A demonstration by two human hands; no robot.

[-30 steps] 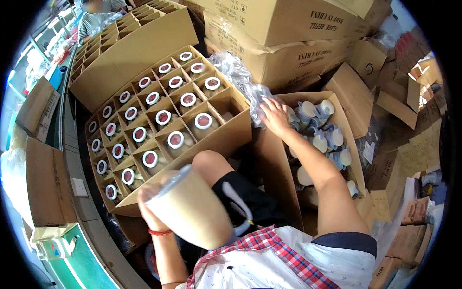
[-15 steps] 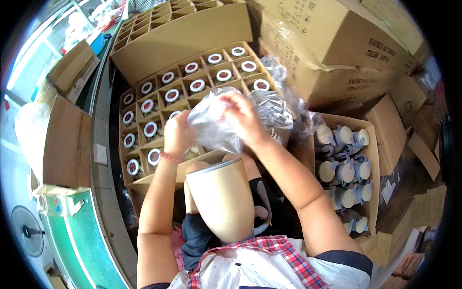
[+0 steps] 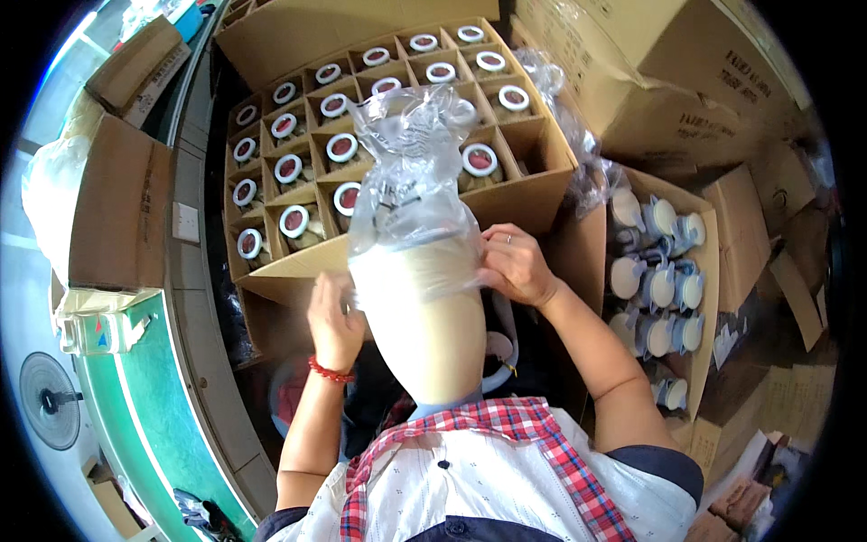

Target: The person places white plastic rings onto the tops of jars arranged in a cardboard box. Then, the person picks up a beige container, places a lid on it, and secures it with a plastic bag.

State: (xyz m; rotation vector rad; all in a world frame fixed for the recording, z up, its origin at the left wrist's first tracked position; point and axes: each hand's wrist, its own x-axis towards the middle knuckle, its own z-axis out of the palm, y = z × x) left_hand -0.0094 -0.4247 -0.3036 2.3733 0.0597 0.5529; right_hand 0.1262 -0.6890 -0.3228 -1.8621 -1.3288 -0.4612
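A large cream tapered vessel [image 3: 429, 348] stands against my lap, its wide end pointing away from me. A clear plastic bag [image 3: 411, 194] covers that wide end and part of the sides, its far end puffed up and crumpled. My right hand [image 3: 519, 264] pinches the bag's edge at the vessel's right side. On the left, my left hand [image 3: 334, 321] is closed at the bag's edge, its fingers partly smeared by motion. A grey-blue loop [image 3: 513, 348] shows beside the vessel, partly hidden.
A divided cardboard carton [image 3: 312, 262] ahead holds several jars with white-rimmed, dark red lids. At right, an open carton [image 3: 709, 298] holds pitchers with blue-grey handles. Stacked cartons [image 3: 686, 117] rise at the far right; a green-topped table [image 3: 163, 406] runs along the left.
The bag, held loose before between both hands above the jars, now sits over the vessel's wide end. Both hands have come nearer to me, one on each side of the vessel.
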